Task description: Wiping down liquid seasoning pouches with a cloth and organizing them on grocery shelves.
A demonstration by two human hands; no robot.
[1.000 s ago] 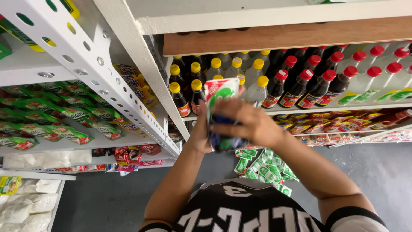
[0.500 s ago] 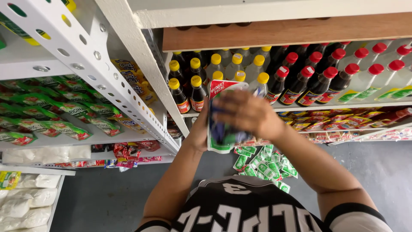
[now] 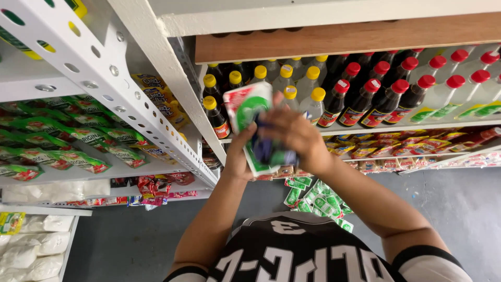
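Left hand [image 3: 239,156] and right hand [image 3: 295,134] both grip green-white packet [image 3: 249,107], raised before shelf [image 3: 365,128] of bottles [image 3: 360,102].

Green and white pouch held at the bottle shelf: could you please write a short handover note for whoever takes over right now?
Left hand: grips the green and white pouch from below.
Right hand: fingers wrapped across its front.
Where: the pouch is held up before the yellow-capped bottles; red-capped bottles stand to the right, green sachets lie lower down.
Done: pouch in both hands.
Left: it rests on no shelf yet.
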